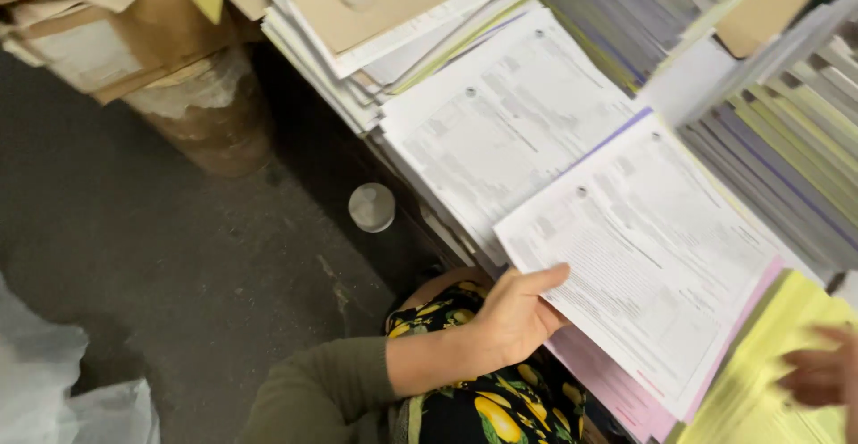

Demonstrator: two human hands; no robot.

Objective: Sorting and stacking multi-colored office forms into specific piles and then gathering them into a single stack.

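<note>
Nearest: left hand (517, 317), olive sleeve, is gripping the near edge of a white printed form sheet (639, 256), thumb lying on top, fingers tucked beneath. The sheet is lying atop a pink sheet stack (617, 389). Right hand (824, 374) is blurring at the frame's edge, touching the yellow sheet stack (760, 390); grip cannot be told. Beyond, another white form stack (500, 122) is sitting, then grey-green paper piles (786, 140). A round white lid (372, 207) is lying on the dark floor (161, 247).
</note>
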